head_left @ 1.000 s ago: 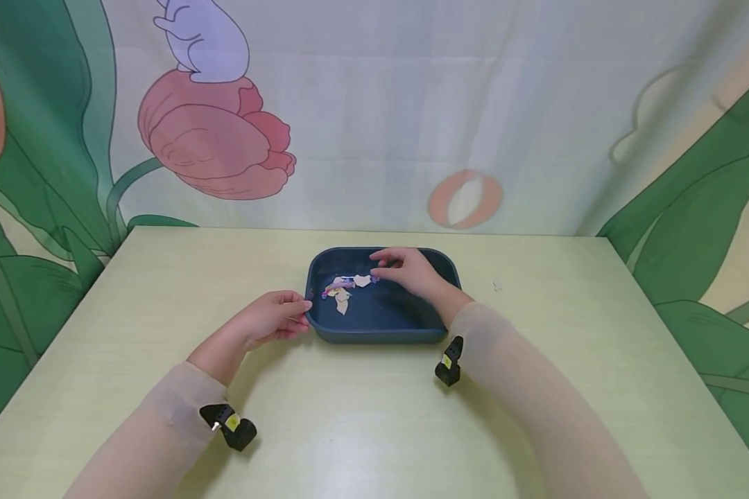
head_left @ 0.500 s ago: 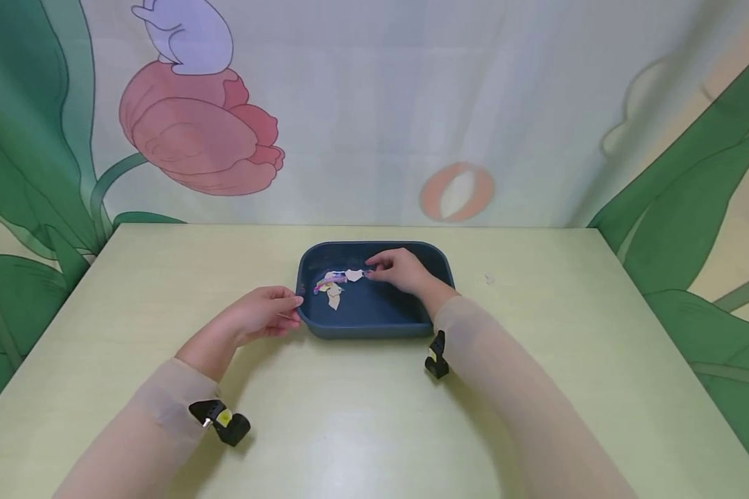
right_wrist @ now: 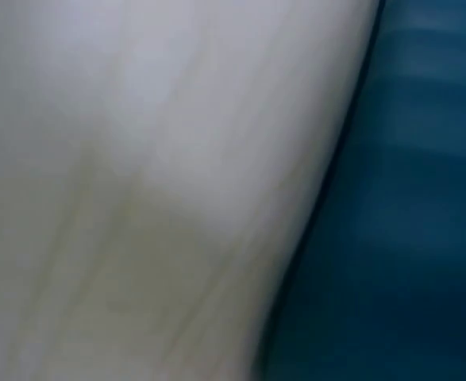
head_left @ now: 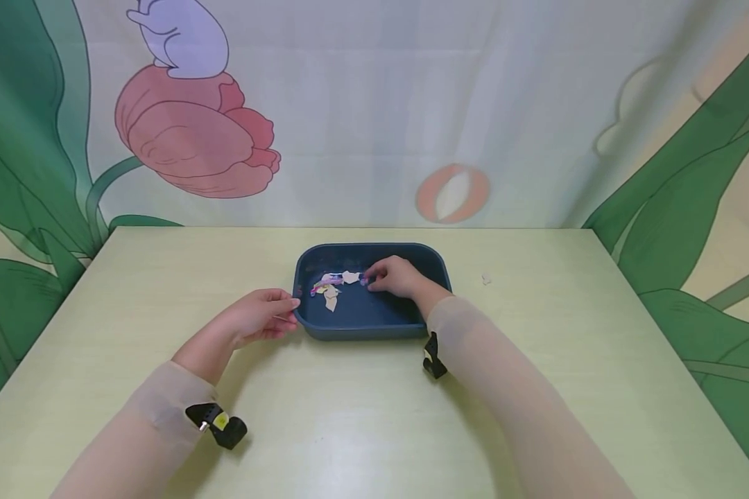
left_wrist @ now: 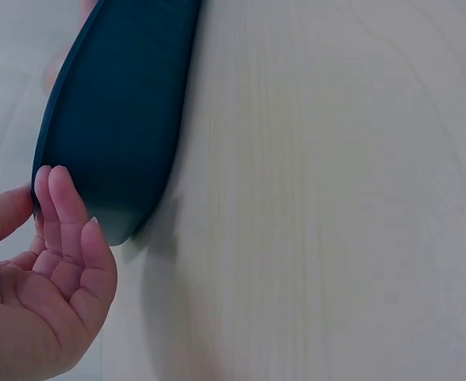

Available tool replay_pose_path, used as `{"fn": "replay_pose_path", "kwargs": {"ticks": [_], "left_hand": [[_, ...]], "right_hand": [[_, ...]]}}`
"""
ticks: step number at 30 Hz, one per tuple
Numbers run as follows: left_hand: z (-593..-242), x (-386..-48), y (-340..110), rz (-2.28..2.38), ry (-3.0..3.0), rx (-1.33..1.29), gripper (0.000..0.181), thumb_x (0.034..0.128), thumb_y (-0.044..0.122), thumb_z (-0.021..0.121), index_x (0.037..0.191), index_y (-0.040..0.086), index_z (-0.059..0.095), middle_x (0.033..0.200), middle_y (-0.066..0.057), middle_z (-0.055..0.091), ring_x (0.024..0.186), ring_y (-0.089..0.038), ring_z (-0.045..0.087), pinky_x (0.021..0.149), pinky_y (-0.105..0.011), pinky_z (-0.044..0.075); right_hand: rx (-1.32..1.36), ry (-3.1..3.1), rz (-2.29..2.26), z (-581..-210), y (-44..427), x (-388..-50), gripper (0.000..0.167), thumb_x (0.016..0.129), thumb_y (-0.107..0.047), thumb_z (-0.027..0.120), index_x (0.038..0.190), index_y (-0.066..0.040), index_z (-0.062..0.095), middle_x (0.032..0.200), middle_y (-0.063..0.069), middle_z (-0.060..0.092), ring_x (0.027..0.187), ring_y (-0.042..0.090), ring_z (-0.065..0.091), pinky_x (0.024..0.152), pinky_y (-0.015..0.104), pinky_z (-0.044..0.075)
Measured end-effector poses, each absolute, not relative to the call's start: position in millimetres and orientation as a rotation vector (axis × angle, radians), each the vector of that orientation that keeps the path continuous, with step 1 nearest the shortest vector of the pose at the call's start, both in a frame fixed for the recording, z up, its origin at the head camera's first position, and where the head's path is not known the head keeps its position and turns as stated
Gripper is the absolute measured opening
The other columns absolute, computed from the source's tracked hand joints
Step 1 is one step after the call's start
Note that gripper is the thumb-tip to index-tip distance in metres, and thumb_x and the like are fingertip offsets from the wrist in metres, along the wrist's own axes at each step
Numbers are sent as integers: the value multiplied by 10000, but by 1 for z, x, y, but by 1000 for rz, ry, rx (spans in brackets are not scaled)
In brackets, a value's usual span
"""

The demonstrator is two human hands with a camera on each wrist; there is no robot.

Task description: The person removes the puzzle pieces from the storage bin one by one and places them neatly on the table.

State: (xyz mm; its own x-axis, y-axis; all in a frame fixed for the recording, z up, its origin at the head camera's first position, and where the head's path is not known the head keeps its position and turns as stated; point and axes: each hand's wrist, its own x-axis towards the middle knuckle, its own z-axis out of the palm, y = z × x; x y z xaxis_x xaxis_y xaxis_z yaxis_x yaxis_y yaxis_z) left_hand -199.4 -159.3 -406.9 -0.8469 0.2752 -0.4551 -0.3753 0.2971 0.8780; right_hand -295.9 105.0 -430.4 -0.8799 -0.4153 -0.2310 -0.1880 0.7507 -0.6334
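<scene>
A dark blue rectangular tray [head_left: 374, 315] sits on the table, several torn scraps of paper [head_left: 331, 298] lying in its left half. Some scraps are white or cream, others purple and pink. My left hand [head_left: 263, 317] grips the tray's left end, thumb over the rim and fingers against the outer wall, as the left wrist view also shows. Inside the tray my right hand [head_left: 399, 277] is lowered, thumb and fingertips drawn together on a small purple scrap [head_left: 364, 280] at the right end of the scraps. The fingertips partly cover that scrap. The right wrist view does not show the hand.
A small pale scrap [head_left: 487, 279] lies on the light wooden table [head_left: 549, 346] to the right of the tray. Behind the table's far edge hangs a printed curtain [head_left: 349, 125]. Each forearm wears a small black camera [head_left: 225, 426].
My right hand has lowered within the tray, and its thumb and fingers have closed together over the purple scrap. The left hand keeps its hold on the rim. The head view has shifted slightly.
</scene>
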Motion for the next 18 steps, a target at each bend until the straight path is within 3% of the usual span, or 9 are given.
{"fn": "replay_pose_path", "kwargs": {"ticks": [18], "left_hand": [[-409,-198,-158,1616,2027,-74,279,984,219,483,1078,-43,467,812,-56,600,729,-147,616,674,-269,499]], "right_hand": [[-541,2631,-848,-434,102,-294,139,834,-165,712,942,-79,729,728,23,584,693,151,478,615,228,376]]}}
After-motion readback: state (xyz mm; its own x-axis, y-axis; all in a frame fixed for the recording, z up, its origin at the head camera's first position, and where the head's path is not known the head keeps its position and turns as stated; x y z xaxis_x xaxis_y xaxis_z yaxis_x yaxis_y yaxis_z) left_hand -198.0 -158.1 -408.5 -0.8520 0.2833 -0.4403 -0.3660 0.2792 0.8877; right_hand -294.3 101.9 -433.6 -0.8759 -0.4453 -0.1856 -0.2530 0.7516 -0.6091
